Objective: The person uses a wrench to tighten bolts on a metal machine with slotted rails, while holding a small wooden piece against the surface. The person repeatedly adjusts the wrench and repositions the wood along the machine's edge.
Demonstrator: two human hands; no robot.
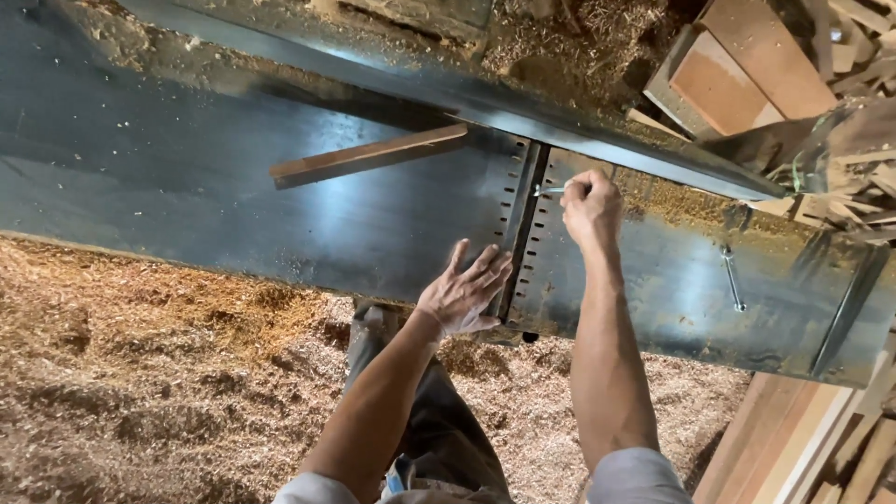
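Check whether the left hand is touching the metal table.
Touching. The head view shows the left hand spread flat, fingers pressed on the metal table beside its perforated joint.

One head-worn camera, looking steeply down from above the person's own arms.

The single view faces forward and down over both forearms, close enough that the left hand [462, 297] and right hand [591, 207] sit near the middle of the frame. A dark metal worktop [233, 196] runs slantwise across the upper half, the sawdust floor [140, 373] fills the lower left, and stacked wood boards [737, 65] crowd the top right corner.
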